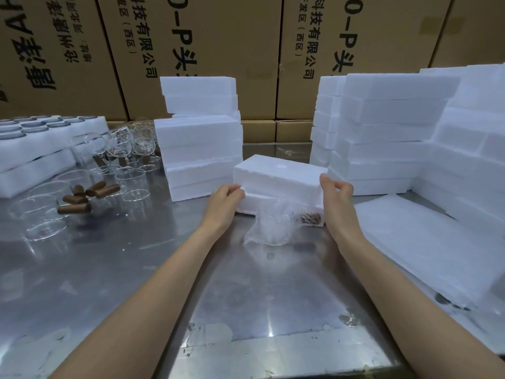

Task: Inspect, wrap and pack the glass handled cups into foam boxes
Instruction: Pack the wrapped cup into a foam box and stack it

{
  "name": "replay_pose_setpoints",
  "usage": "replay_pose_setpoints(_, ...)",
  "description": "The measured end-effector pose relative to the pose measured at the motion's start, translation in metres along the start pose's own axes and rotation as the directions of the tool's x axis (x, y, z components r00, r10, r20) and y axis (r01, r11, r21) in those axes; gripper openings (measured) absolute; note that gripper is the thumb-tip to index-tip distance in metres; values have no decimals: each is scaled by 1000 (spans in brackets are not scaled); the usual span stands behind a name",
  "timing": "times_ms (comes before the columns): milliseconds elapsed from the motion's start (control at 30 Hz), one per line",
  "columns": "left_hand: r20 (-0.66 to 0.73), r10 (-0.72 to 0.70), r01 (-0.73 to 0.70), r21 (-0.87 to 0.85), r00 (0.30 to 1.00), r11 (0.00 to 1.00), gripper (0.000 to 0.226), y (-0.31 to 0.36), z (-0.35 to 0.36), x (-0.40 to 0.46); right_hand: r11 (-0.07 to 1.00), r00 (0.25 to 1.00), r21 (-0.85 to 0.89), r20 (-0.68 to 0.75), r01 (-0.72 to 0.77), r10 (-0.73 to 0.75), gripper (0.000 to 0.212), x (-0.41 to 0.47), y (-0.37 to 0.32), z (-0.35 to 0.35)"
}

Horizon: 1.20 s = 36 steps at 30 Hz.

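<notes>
A white foam box [276,176] lies on the steel table in front of me, its lid sitting on the lower half. My left hand [224,198] pinches the lid's near left corner. My right hand [334,190] pinches its near right corner. A glass cup wrapped in thin translucent foam sheet [269,224] stands on the table just in front of the box, between my wrists. Something brown shows inside the box's lower half at its near right end [311,218].
Stacks of foam boxes rise behind [199,143] and to the right [382,132]. A pile of white foam sheets [426,242] lies at right. Unwrapped glass cups [120,143], glass pieces and brown cylindrical handles [90,194] cover the left. Foam trays [41,143] sit far left. Cardboard cartons [218,36] wall the back.
</notes>
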<state>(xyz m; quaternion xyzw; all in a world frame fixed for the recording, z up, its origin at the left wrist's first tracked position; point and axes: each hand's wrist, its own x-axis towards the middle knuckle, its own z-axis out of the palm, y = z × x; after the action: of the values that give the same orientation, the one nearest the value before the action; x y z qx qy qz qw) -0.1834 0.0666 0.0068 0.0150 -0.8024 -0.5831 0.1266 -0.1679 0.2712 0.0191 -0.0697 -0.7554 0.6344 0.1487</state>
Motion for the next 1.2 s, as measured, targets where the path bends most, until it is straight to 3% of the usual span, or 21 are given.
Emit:
replay_pose_setpoints(133, 41, 23, -23, 7, 999, 1000, 50, -2, -5, -10, 993, 999, -103, 10, 53, -52, 56, 0, 1, -2)
replay_pose_setpoints(267, 71, 95, -100, 68, 993, 993, 40, -7, -6, -11, 966, 991, -222, -1, 130, -134, 56, 1, 1, -3)
replay_pose_setpoints(533, 96, 135, -149, 157, 986, 976, 40, -9, -5, -12, 951, 997, -306, -62, 35, -56, 55, 2, -1, -8)
replay_pose_setpoints(600, 106, 136, -152, 171, 985, 973, 41, -9, -5, -12, 928, 970, -349, -150, 128, -190, 44, -3, -6, -10)
replay_pose_setpoints(667, 85, 137, -150, 177, 987, 973, 39, -10, -5, -12, 883, 895, -295, -152, 364, -420, 22, -13, -13, -12)
replay_pose_setpoints(733, 55, 152, -159, 191, 987, 969, 35, -10, -6, -13, 829, 846, -197, 4, 523, -533, 16, -25, -20, -13)
replay_pose_setpoints(867, -37, 145, -134, 214, 989, 967, 31, -11, -12, -12, 803, 819, -257, 385, 538, -425, 23, -33, -22, -11)
replay_pose_setpoints(1000, -117, 149, -116, 248, 982, 962, 29, -8, -16, -11, 887, 779, -123, 541, 446, -317, 29, -36, -27, -13)
replay_pose_setpoints(1100, -107, 157, -120, 292, 982, 949, 31, -7, -16, -12, 865, 730, -215, 646, 452, -221, 43, -41, -28, -16)
replay_pose_setpoints(1200, -102, 170, -128, 327, 980, 936, 31, -7, -16, -12, 782, 744, -361, 642, 508, -186, 48, -44, -29, -19)
